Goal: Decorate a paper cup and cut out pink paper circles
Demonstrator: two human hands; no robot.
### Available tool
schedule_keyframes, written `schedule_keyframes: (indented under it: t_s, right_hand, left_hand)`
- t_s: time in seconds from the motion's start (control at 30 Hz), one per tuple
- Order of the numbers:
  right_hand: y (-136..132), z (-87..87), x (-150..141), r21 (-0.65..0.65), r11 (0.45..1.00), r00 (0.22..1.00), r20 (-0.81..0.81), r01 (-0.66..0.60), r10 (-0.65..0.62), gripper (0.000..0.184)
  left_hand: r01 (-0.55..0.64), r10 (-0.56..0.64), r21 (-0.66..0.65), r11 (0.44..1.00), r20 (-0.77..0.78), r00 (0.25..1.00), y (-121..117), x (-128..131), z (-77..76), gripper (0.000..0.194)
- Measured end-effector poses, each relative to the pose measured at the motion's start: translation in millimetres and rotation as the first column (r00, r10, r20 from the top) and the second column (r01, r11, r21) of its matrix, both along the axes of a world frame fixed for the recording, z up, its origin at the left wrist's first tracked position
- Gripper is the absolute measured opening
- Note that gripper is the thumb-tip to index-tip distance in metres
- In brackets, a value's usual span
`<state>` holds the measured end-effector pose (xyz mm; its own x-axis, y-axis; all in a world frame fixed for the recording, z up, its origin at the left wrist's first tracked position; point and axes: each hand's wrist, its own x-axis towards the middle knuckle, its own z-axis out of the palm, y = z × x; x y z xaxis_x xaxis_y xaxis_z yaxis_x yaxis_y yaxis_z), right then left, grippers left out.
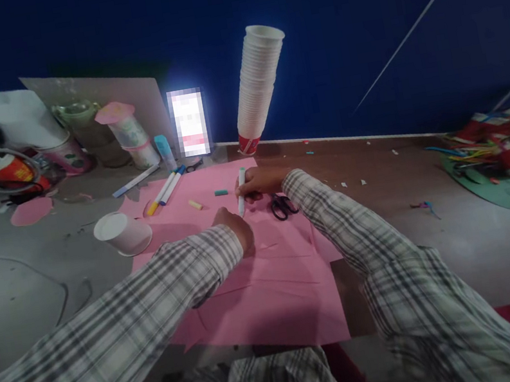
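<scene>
My right hand [258,181] is closed around a white marker [242,193] with a green end, held nearly upright over the pink paper [276,318]. My left hand [237,226] rests on the same paper just below the marker's lower end. It is bent inward, and its fingers are mostly hidden from me. Beside my right wrist lie black-handled scissors [283,206]. A teal marker cap [221,193] and a pale yellow cap [195,205] lie on the paper to the left of my right hand. Two markers [167,191], one yellow-ended and one blue, lie further left.
A white paper cup [123,232] stands left of my left hand. Behind the paper rise a tall leaning stack of paper cups [260,79] and a blurred bright screen [189,122]. Decorated containers [131,137] crowd the back left. Craft pieces sit on a green sheet [485,191] at right.
</scene>
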<state>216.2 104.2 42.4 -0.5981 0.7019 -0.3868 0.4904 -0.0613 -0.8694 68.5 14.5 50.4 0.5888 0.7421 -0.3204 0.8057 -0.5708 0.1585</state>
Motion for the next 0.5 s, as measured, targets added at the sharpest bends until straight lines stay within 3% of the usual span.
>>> schedule_keyframes:
  t_s: [0.27,0.33,0.5]
  right_hand:
    - [-21,-2.7,24,-0.068,0.998,0.994,-0.104,0.01,-0.017,0.023]
    - [-28,-0.7,32,-0.064,0.99,0.966,-0.218,0.126,-0.137,0.022]
    - [-53,6.9,48,-0.078,0.909,0.802,-0.445,0.409,-0.399,0.033]
  left_hand:
    - [0.069,-0.08,-0.058,0.996,-0.207,0.975,-6,8,29.4,0.014]
    - [0.089,-0.101,-0.065,0.994,-0.222,0.97,-6,8,33.0,0.016]
    - [0.14,-0.157,-0.09,0.986,-0.227,0.961,0,0,34.1,0.014]
